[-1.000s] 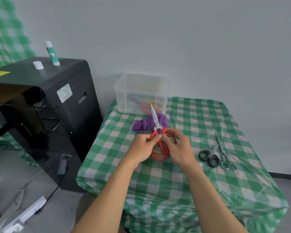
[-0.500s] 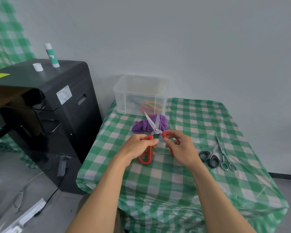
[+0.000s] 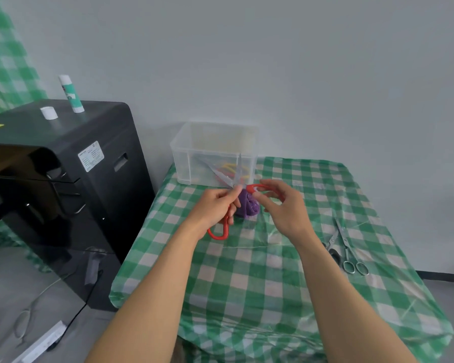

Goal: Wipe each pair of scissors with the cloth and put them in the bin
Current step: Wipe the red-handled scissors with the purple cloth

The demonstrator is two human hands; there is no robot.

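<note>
Green-checked tablecloth (image 3: pixel 247 284), seemingly plastic-covered; grey wall (image 3: pixel 299 74)

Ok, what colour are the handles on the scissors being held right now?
The scissors have red handles, which show best in the head view.

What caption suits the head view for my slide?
Left hand and right hand hold red-handled metal scissors open above a purple cloth, near a clear plastic bin on green-checked tablecloth.
</note>
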